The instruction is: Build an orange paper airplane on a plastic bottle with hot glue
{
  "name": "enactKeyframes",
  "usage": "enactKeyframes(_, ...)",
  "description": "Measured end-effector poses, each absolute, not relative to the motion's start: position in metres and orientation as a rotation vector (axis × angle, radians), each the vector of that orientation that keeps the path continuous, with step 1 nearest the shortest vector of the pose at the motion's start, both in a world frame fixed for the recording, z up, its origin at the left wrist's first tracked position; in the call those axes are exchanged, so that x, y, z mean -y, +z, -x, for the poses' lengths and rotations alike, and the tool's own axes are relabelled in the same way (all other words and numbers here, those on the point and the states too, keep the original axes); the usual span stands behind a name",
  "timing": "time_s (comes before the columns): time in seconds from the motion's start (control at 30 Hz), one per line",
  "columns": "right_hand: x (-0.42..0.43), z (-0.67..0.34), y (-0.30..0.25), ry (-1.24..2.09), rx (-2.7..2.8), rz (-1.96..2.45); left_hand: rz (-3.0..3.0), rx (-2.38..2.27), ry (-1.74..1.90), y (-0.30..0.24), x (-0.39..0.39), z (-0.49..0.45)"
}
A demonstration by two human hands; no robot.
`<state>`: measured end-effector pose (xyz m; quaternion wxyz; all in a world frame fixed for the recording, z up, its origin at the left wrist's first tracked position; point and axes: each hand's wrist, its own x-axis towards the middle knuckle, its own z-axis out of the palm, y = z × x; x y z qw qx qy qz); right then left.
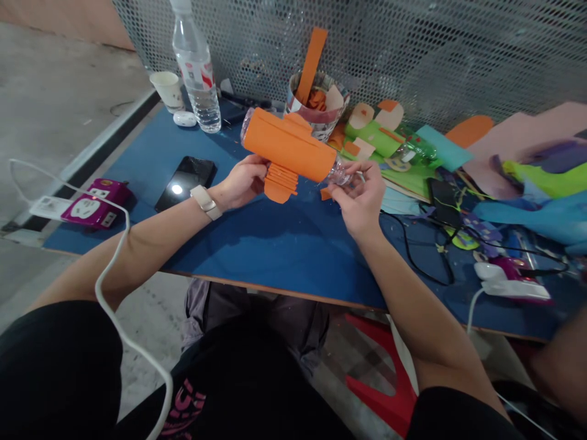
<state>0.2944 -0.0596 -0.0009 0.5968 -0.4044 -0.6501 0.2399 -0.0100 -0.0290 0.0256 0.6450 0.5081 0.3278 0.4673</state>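
A plastic bottle wrapped in orange paper (288, 145) is held on its side above the blue table (275, 244). Pleated orange paper flaps (280, 182) stick out from its near and far sides. My left hand (245, 182), with a white watch on the wrist, is closed at the near side, its fingertips partly hidden under the bottle. Around the clear neck end at the right, the fingers of my right hand (360, 194) are closed. A small orange paper piece (326, 194) shows beside my right hand.
At the back left stand a water bottle (197, 73) and a paper cup (167, 90). A phone (186, 182) and a purple power strip (98, 203) lie left. Behind is a newspaper basket (323, 125). Coloured paper and cables crowd the right; a white cable (112, 263) crosses my left arm.
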Motion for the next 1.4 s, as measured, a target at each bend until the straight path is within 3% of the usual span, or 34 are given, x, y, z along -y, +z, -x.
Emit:
enactKeyframes(0.33,0.06,-0.29,-0.001,0.516,1.499,0.958,-1.203,-0.572,0.752,0.039,0.038,0.015)
enactKeyframes(0.83,0.059,-0.292,0.002,0.59,1.504,0.998,-1.255,-0.598,0.856,0.031,0.042,0.008)
enactKeyframes(1.13,0.067,-0.283,-0.002,0.457,1.538,1.058,-1.211,-0.745,1.155,0.035,0.044,-0.003)
enactKeyframes(1.4,0.123,-0.25,0.065,0.523,2.02,0.654,-1.163,-0.881,1.478,0.033,0.024,0.004)
